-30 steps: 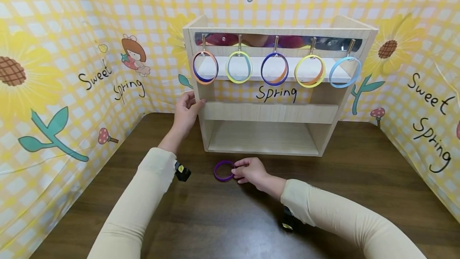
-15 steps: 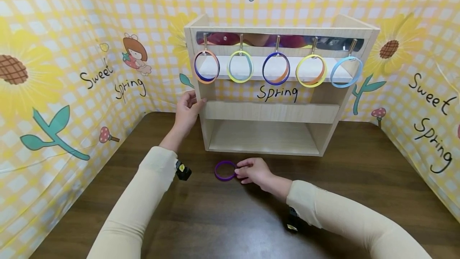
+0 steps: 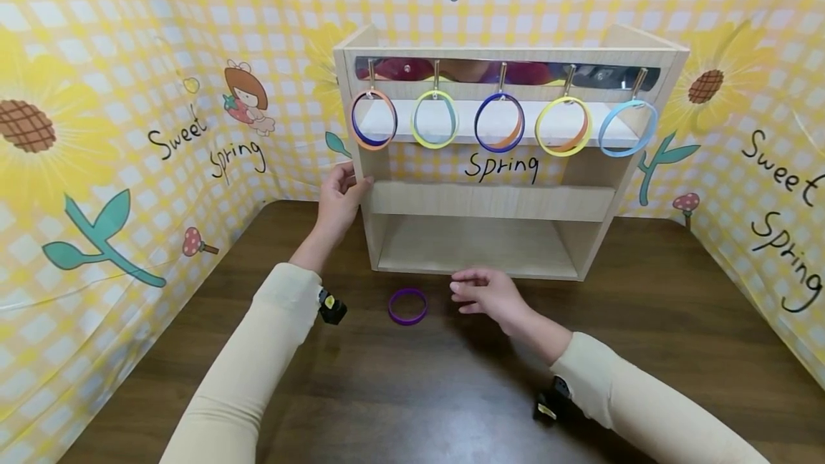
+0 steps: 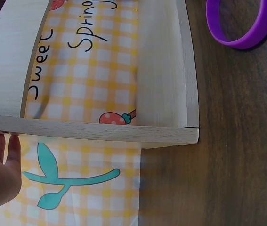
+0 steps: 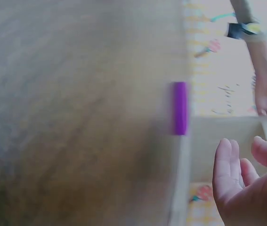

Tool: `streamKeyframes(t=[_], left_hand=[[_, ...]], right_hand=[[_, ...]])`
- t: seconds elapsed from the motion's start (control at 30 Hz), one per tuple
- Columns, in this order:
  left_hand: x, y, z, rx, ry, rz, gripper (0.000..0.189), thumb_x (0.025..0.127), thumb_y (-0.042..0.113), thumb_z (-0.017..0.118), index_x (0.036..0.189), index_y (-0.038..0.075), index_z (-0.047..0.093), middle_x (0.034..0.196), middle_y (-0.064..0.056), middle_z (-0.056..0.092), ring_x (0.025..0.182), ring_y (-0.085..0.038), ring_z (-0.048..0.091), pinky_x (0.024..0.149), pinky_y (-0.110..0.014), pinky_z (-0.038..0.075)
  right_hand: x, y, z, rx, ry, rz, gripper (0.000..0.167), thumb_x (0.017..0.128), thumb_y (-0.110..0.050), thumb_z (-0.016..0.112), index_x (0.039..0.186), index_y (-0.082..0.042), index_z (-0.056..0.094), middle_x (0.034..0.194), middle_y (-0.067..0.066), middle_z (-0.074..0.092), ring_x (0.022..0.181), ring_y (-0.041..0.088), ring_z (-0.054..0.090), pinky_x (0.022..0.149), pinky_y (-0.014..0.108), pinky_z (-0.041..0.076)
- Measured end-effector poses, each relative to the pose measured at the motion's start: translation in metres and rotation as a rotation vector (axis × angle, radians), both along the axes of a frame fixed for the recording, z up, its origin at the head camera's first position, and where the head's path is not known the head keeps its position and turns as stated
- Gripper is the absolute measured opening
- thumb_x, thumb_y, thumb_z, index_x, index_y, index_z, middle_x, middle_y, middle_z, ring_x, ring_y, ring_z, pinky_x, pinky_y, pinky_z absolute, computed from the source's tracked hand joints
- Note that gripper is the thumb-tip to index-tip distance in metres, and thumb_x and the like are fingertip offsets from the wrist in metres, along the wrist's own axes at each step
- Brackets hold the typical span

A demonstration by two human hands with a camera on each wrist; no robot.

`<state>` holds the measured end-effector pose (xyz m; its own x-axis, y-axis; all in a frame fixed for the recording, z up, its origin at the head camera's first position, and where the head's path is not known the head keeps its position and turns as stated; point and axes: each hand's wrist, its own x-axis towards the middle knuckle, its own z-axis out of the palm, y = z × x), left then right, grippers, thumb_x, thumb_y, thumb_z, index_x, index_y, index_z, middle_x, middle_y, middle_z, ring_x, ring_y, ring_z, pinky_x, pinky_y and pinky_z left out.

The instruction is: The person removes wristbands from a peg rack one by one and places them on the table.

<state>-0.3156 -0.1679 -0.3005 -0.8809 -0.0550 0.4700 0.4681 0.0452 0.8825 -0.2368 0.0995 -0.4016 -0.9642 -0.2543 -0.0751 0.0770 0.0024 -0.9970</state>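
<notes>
A purple wristband [image 3: 408, 306] lies flat on the dark table in front of a pale wooden rack [image 3: 493, 203]. To its right hovers my right hand [image 3: 493, 299], fingers loosely bent and holding nothing; the right wrist view also shows this hand [image 5: 248, 183] apart from the band. My left hand [image 3: 339, 199] holds the rack's left side panel, thumb at the front edge and fingers on the outer side. In the left wrist view, the fingers [image 4: 13, 148] touch that panel. Several coloured wristbands hang from the rack's hooks, among them a yellow one [image 3: 538, 127] and a light blue one [image 3: 653, 127].
A metal strip [image 3: 464, 70] carries the hooks along the rack's upper front. A white shelf [image 3: 406, 120] lies behind the hanging bands. Yellow checked cloth [image 3: 213, 6] walls the brown table [image 3: 412, 392] at the back and both sides.
My right hand has let go of the purple wristband and drawn away to the right. The band stays on the table. My left hand keeps its place on the rack.
</notes>
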Motion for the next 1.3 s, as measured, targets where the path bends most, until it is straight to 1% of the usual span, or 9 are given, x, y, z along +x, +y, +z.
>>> streamKeyframes(t=[0.17,0.4,0.53,0.63,0.77,0.9,1.0,1.17,1.3], left_hand=[[0.000,0.000,0.000,0.003,-0.007,0.001,0.036,0.091,-0.002,0.060,0.124,-0.013,0.051,0.103,0.001,0.059,0.096,-0.013,0.057,0.079,-0.025,0.047],[-0.026,-0.007,-0.023,0.005,0.028,0.027,0.038,0.091,0.003,0.062,0.124,-0.012,0.051,0.120,-0.027,0.056,0.100,-0.016,0.057,0.081,-0.026,0.047],[-0.019,-0.006,-0.018,0.009,-0.001,0.020,0.035,0.092,0.001,0.062,0.123,-0.011,0.053,0.112,-0.014,0.061,0.098,-0.014,0.057,0.082,-0.026,0.047],[-0.009,-0.004,-0.010,0.009,-0.013,0.012,0.033,0.091,0.000,0.062,0.121,-0.011,0.053,0.106,-0.004,0.061,0.097,-0.013,0.057,0.081,-0.026,0.047],[0.002,-0.001,-0.003,-0.009,-0.026,0.020,0.035,0.091,0.000,0.061,0.122,-0.013,0.052,0.109,-0.010,0.061,0.097,-0.012,0.056,0.081,-0.025,0.047],[0.003,0.000,-0.002,-0.016,-0.030,0.022,0.037,0.091,-0.001,0.060,0.124,-0.015,0.050,0.117,-0.020,0.059,0.097,-0.011,0.056,0.082,-0.025,0.046],[0.001,0.000,-0.003,-0.016,-0.022,0.016,0.037,0.091,-0.001,0.060,0.124,-0.015,0.050,0.115,-0.018,0.060,0.097,-0.011,0.057,0.081,-0.025,0.047],[-0.016,-0.004,-0.014,0.005,-0.020,0.013,0.038,0.092,0.003,0.062,0.125,-0.012,0.051,0.111,-0.010,0.060,0.099,-0.014,0.057,0.082,-0.026,0.047],[-0.025,-0.006,-0.020,-0.006,-0.021,0.035,0.039,0.093,0.006,0.063,0.127,-0.009,0.050,0.118,-0.018,0.058,0.101,-0.016,0.056,0.084,-0.027,0.046]], right_hand=[[0.002,0.017,0.016,-0.044,0.042,-0.059,0.033,0.093,-0.004,0.064,0.120,0.013,0.056,0.106,0.018,0.063,0.090,0.025,0.067,0.076,0.037,0.056],[-0.004,0.041,0.039,-0.128,0.116,-0.166,0.022,0.093,-0.008,0.066,0.112,0.003,0.062,0.097,0.009,0.065,0.086,0.018,0.068,0.075,0.034,0.056],[-0.004,0.055,0.053,-0.195,0.159,-0.225,0.016,0.093,-0.012,0.066,0.107,-0.005,0.064,0.096,0.006,0.067,0.086,0.016,0.068,0.076,0.033,0.056],[-0.004,0.064,0.063,-0.243,0.197,-0.255,0.022,0.093,-0.012,0.066,0.110,0.001,0.062,0.095,0.004,0.068,0.085,0.015,0.068,0.075,0.032,0.056],[-0.005,0.076,0.075,-0.317,0.242,-0.272,0.035,0.093,-0.011,0.066,0.118,0.011,0.055,0.093,0.005,0.069,0.085,0.015,0.068,0.074,0.031,0.056],[-0.004,0.090,0.087,-0.414,0.252,-0.286,0.036,0.091,-0.010,0.068,0.118,0.010,0.056,0.094,0.007,0.069,0.087,0.016,0.068,0.076,0.031,0.056],[-0.003,0.100,0.097,-0.514,0.253,-0.308,0.027,0.088,-0.006,0.070,0.112,0.004,0.062,0.094,0.009,0.070,0.087,0.017,0.069,0.076,0.031,0.056],[-0.004,0.114,0.113,-0.597,0.285,-0.358,0.019,0.086,-0.005,0.071,0.105,-0.002,0.067,0.095,0.011,0.070,0.087,0.018,0.069,0.074,0.030,0.056],[-0.007,0.124,0.123,-0.667,0.287,-0.385,0.022,0.085,-0.003,0.072,0.106,0.000,0.065,0.096,0.012,0.069,0.088,0.020,0.070,0.074,0.031,0.056]])
